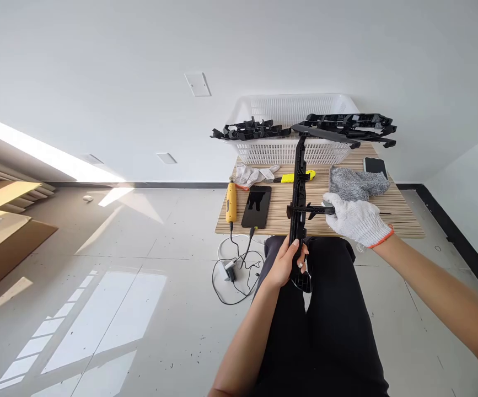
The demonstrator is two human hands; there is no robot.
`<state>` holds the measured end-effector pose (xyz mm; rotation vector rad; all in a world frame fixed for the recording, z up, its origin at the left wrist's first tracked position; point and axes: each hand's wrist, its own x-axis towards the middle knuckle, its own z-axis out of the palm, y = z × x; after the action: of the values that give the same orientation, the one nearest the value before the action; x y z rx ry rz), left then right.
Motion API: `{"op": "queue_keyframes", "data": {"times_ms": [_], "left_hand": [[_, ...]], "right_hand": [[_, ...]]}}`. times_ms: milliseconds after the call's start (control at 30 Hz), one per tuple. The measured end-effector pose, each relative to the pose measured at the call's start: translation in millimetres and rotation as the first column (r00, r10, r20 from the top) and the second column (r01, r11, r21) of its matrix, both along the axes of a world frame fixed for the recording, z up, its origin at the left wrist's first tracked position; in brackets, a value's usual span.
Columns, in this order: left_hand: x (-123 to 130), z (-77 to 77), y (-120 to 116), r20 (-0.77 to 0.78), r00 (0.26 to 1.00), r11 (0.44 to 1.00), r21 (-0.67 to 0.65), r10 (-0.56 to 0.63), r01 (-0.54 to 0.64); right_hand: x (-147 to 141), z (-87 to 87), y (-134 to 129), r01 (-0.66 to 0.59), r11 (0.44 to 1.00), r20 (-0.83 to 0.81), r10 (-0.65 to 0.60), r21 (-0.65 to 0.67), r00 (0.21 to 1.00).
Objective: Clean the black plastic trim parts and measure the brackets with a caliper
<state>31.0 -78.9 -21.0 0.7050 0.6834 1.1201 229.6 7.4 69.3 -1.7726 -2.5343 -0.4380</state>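
A long, narrow black plastic trim piece with clips and ribs stands nearly upright in view, above my lap. My bare left hand is closed around its lower end, thumb on the front. My right hand, in a white knit glove with an orange cuff, grips a black bar-shaped tool. The tool reaches left across the middle of the trim piece and appears to touch it; its exact kind cannot be made out.
Black plastic parts lie across a white basket against the wall. On the slatted table are a yellow rotary tool, a black tablet, a yellow utility knife, grey gloves and a phone. Cables hang left.
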Motion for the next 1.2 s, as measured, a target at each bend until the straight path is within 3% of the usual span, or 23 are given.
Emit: {"op": "queue_keyframes", "data": {"times_ms": [433,533,633,700,800,900,1100,1200], "left_hand": [[0,1.9,-1,0.002,1.0,1.0,-0.009,0.005,-0.005],[0,3.5,-1,0.006,1.0,1.0,-0.01,0.011,-0.011],[1,3.4,-1,0.004,1.0,1.0,-0.023,0.011,-0.011],[1,0.8,-1,-0.003,1.0,0.999,-0.033,0.015,-0.015],[0,-5.5,0,-0.017,1.0,0.999,-0.045,0.011,-0.012],[-3,-8.5,2,-0.01,1.0,0.999,-0.037,0.001,-0.001],[-10,-1.8,4,-0.036,0.993,0.99,-0.093,-0.108,0.104],[-12,-2.2,4,-0.018,0.991,0.988,-0.087,-0.13,0.128]], "right_hand": [[-2,5.0,-3,0.034,0.999,-0.049,-0.035,-0.024,0.998],[1,8.8,-7,0.134,0.989,-0.246,-0.116,0.058,0.962],[-3,7.7,-20,0.21,0.977,-0.555,-0.186,-0.02,0.811],[-11,2.0,-30,0.054,0.987,-0.601,-0.134,-0.15,0.788],[-24,-11.4,-40,-0.174,0.959,-0.463,0.052,-0.225,0.885],[-31,-23.2,-37,-0.235,0.96,-0.366,0.165,-0.155,0.916],[-37,-33.0,-27,-0.357,0.932,-0.392,0.352,0.064,0.85],[-39,-34.8,-25,-0.395,0.914,-0.402,0.397,0.092,0.825]]}}
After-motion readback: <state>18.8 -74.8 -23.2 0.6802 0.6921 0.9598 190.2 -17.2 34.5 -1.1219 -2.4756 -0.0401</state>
